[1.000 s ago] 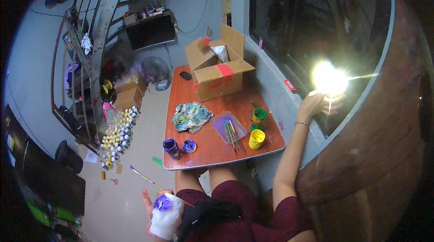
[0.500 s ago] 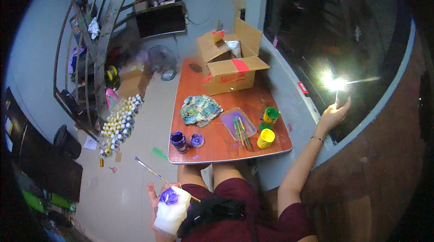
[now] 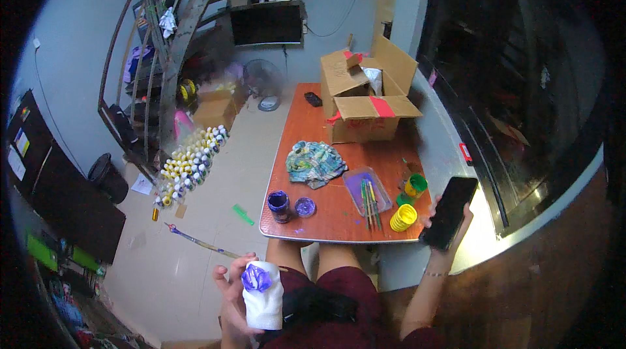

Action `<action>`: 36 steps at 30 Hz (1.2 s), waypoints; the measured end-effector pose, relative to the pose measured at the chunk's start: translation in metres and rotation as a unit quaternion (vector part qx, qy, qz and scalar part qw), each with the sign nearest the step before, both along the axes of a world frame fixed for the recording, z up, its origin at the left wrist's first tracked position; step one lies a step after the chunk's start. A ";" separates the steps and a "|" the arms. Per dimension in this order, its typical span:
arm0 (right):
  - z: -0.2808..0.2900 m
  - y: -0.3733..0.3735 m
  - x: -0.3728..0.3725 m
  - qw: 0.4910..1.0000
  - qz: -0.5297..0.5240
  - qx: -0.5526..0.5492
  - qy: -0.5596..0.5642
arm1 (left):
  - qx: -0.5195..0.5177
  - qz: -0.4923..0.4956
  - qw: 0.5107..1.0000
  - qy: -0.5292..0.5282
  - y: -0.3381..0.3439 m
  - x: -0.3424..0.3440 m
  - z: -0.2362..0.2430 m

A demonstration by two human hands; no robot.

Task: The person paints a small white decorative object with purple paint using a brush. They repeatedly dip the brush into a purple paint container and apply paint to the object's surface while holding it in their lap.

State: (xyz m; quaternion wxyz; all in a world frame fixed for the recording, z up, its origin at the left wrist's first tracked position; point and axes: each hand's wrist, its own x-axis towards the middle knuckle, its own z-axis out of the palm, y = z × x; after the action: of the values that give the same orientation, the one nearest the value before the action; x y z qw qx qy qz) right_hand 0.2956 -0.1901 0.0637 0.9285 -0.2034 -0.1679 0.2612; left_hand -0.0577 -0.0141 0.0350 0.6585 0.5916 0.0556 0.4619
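Note:
My left hand (image 3: 231,293) is wrapped round a white lumpy piece (image 3: 266,310) with a glossy purple patch near its top. A paintbrush (image 3: 202,243) with a purple-stained tip juts out leftward from the same hand. At the table's right front corner my right hand (image 3: 464,224) grips a black smartphone (image 3: 450,211), its dark screen facing up. Bright light falls on the ledge beneath the phone. On the table stand an open purple paint jar (image 3: 278,209), its lid (image 3: 304,207), a green paint jar (image 3: 415,185) and a yellow one (image 3: 403,217). Several brushes (image 3: 370,209) lean in a plastic tray (image 3: 386,198).
A crumpled rag (image 3: 315,163) and an open cardboard box (image 3: 365,130) lie farther back on the red-brown table (image 3: 303,121). On the floor at left are many white-topped bottles (image 3: 189,165), a green comb (image 3: 243,215) and a black bin (image 3: 108,178). A grey ledge borders the right side.
My right hand has drawn in toward the table, and the phone has turned from its shining light to its screen. The white piece now stands more upright. The view has swung left.

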 end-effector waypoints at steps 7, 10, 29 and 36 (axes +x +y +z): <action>-0.051 0.000 -0.014 0.992 0.088 0.029 0.082 | -0.023 -0.028 0.998 -0.044 0.011 0.007 -0.010; -0.052 0.002 -0.023 0.988 0.090 0.040 0.119 | -0.011 -0.016 1.000 -0.018 0.014 0.010 -0.012; -0.094 -0.048 0.015 0.970 -0.123 -0.194 0.079 | 0.037 0.063 0.991 0.110 0.018 0.020 -0.021; -0.117 -0.048 0.027 0.947 -0.162 -0.265 0.080 | 0.169 0.166 0.906 0.352 0.019 0.023 -0.016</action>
State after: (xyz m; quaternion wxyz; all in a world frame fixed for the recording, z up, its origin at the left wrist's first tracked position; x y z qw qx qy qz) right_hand 0.3225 -0.2383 -0.0537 0.8815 -0.4446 0.0177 0.1577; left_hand -0.0343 0.0049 0.0190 0.3996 0.8004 0.3020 0.3292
